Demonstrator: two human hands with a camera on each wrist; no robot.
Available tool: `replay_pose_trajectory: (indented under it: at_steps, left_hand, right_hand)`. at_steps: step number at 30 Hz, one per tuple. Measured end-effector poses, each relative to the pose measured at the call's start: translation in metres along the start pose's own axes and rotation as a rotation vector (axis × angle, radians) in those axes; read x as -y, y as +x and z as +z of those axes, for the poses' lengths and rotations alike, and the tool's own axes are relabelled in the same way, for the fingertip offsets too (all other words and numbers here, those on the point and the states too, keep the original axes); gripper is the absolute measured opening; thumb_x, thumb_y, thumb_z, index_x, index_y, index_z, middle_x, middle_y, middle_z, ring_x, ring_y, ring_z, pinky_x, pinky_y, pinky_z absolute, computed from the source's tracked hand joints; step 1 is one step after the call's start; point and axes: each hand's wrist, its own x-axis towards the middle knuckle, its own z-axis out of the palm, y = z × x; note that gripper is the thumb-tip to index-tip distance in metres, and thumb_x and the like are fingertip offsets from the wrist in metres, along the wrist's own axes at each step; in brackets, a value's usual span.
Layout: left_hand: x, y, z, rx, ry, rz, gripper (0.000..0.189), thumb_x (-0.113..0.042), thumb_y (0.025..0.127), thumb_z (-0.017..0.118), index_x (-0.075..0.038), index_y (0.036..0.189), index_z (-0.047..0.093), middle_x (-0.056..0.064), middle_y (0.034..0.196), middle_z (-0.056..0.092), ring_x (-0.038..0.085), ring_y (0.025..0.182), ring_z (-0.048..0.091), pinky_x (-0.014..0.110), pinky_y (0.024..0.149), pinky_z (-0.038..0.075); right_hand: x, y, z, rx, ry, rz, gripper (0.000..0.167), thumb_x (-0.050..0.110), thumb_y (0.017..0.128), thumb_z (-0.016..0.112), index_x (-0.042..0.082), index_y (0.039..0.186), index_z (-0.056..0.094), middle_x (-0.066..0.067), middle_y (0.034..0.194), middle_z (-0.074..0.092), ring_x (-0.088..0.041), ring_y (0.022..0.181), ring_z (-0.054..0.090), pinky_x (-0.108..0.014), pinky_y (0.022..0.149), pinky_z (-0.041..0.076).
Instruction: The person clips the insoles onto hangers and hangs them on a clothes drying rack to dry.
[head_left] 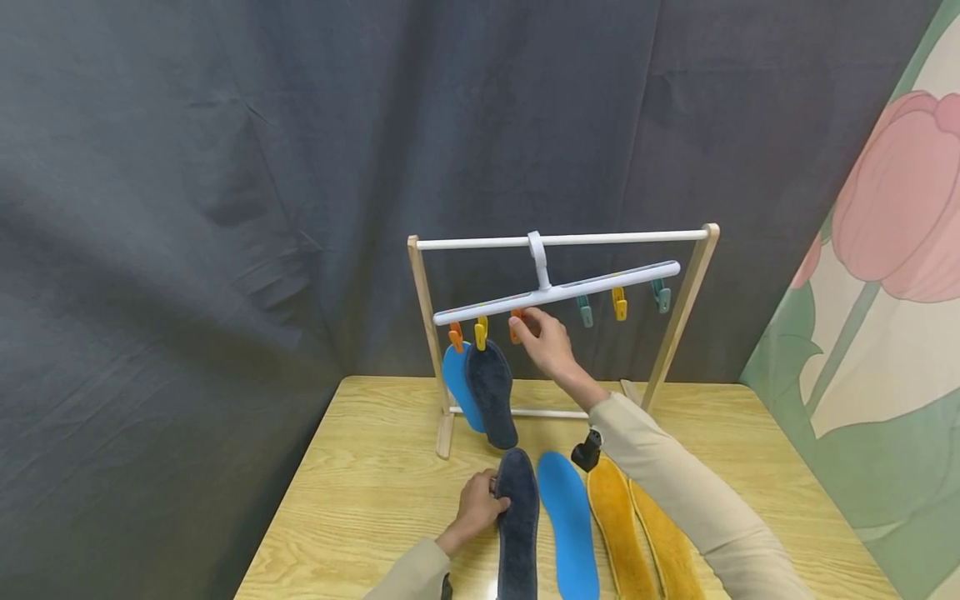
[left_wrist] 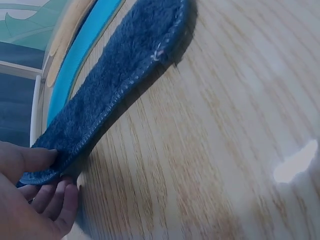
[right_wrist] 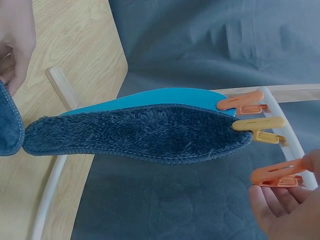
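Navy plush insole (head_left: 518, 525) pinched near far end by fingers of left hand (head_left: 477, 505), long axis near-to-far; orange clothespin (right_wrist: 272, 174), beyond and above, gripped by right hand (head_left: 547, 342).

A dark blue-grey cloth (head_left: 262, 167) fills the backdrop, falling in soft folds and creases, with a vertical line running down it right of centre. On the right, a pale printed panel (head_left: 787, 367) slants down beside the bench (head_left: 360, 500), showing a large pink tulip (head_left: 896, 200) with a green stem (head_left: 843, 346) and broad muted-green leaves. The bench has a yellowish wood-grain top with rounded far corners; its back edge lies along the dark cloth. A bright white glare (left_wrist: 296, 162) shines on the glossy surface in the left wrist view.
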Motion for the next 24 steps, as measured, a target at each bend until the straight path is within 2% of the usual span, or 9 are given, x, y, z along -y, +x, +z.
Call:
replay_pose_trajectory:
  at_steps: [3,7,12,24]
  left_hand:
    - [-0.002,-0.0003,-0.0012,0.009,-0.031,-0.014,0.041,0.001,0.084,0.075,0.011,0.121,0.061,0.004,0.082,0.063,0.012,0.066,0.056,0.031,0.059,0.05]
    - [-0.0044,-0.0008,-0.0023,0.005,-0.057,0.003,0.032,0.003,0.089,0.068,0.01,0.119,0.061,0.005,0.078,0.064,0.008,0.058,0.054,0.027,0.055,0.047]
    - [-0.0068,-0.0003,-0.004,0.003,-0.084,0.007,0.026,0.004,0.092,0.063,0.007,0.118,0.062,0.007,0.083,0.065,0.01,0.065,0.057,0.028,0.058,0.049]
    - [-0.0079,0.0034,-0.0074,-0.003,-0.131,0.01,0.023,0.005,0.092,0.063,0.006,0.115,0.063,0.007,0.088,0.063,0.018,0.075,0.064,0.029,0.061,0.051]
  right_hand:
    - [0.0003,-0.0002,-0.0005,0.001,-0.005,0.006,0.039,0.025,0.102,0.058,-0.001,0.131,0.059,-0.02,0.12,0.065,-0.033,0.097,0.068,-0.047,0.08,0.054]
    - [0.0015,-0.0002,-0.0006,0.004,-0.005,0.01,0.038,0.025,0.102,0.058,-0.001,0.13,0.06,-0.02,0.119,0.066,-0.033,0.098,0.068,-0.047,0.081,0.054]
    - [0.0038,-0.0019,-0.001,0.017,0.004,0.022,0.038,0.026,0.103,0.057,0.0,0.13,0.06,-0.021,0.12,0.064,-0.034,0.101,0.068,-0.048,0.083,0.053]
    - [0.0047,-0.0017,-0.0008,0.023,0.007,0.019,0.038,0.026,0.103,0.057,0.0,0.13,0.06,-0.021,0.121,0.065,-0.034,0.1,0.067,-0.048,0.083,0.053]
